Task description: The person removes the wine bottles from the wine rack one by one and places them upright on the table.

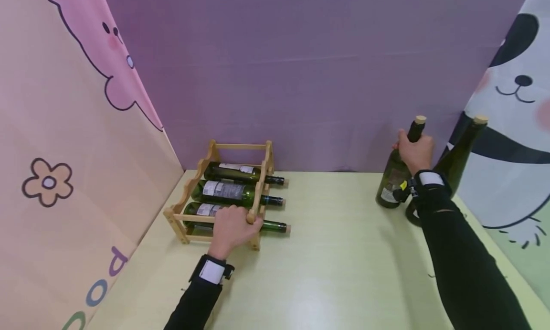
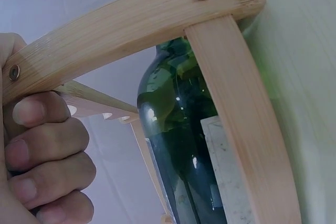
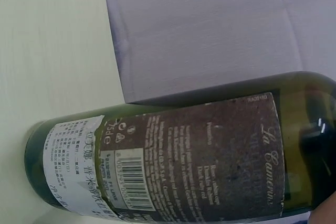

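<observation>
My left hand (image 1: pixel 234 228) grips the front corner of a wooden wine rack (image 1: pixel 185 218), its fingers (image 2: pixel 50 169) curled round the bar in the left wrist view. Three green wine bottles lie across the rack: a back one (image 1: pixel 232 173), a middle one (image 1: pixel 223 191) and a front one (image 1: pixel 274 226) partly hidden by the hand; their corked necks point right. At the right, my right hand (image 1: pixel 417 151) holds a corked wine bottle (image 1: pixel 393 175) by the neck, slightly tilted. Its dark label (image 3: pixel 220 161) and white sticker (image 3: pixel 73 163) fill the right wrist view.
Another corked green bottle (image 1: pixel 460 151) stands right beside the held one, partly behind my right wrist. The pale table (image 1: pixel 326 253) stretches between rack and bottles. A purple cloth wall (image 1: pixel 318 81) closes the back; printed panels flank both sides.
</observation>
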The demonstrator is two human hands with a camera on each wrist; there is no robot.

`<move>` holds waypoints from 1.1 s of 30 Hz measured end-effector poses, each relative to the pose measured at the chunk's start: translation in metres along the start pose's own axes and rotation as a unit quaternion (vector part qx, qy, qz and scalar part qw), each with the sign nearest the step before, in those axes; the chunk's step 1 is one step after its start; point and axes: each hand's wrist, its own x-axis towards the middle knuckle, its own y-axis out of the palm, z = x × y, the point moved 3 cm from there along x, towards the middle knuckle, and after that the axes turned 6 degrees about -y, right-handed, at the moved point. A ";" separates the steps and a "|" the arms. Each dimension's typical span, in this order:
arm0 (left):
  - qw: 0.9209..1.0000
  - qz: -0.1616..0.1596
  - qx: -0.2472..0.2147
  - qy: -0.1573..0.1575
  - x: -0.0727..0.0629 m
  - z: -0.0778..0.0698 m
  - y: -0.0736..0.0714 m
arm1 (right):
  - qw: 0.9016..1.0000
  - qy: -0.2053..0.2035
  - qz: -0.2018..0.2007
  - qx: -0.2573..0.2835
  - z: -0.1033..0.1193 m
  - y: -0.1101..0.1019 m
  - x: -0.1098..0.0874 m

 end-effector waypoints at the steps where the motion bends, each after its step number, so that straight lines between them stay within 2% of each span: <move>1: 1.000 0.002 0.000 -0.001 0.000 0.000 0.000 | 1.000 0.003 -0.001 -0.003 -0.001 -0.001 0.000; 7: 1.000 0.006 0.007 -0.006 0.001 -0.001 0.001 | 1.000 0.011 0.003 -0.010 -0.007 -0.002 0.001; 13: 1.000 0.002 0.015 -0.014 0.002 0.000 0.000 | 0.999 0.020 0.033 -0.034 -0.011 -0.003 0.003; 20: 1.000 -0.010 0.008 -0.006 0.003 0.000 0.001 | 0.999 0.003 0.046 -0.024 -0.011 -0.006 -0.001; 28: 1.000 -0.006 0.010 -0.007 0.001 0.001 0.002 | 0.993 0.013 0.099 -0.061 -0.011 -0.009 -0.003; 33: 1.000 -0.004 0.004 -0.012 0.000 0.001 0.001 | 0.990 0.002 0.134 -0.040 -0.005 -0.012 -0.002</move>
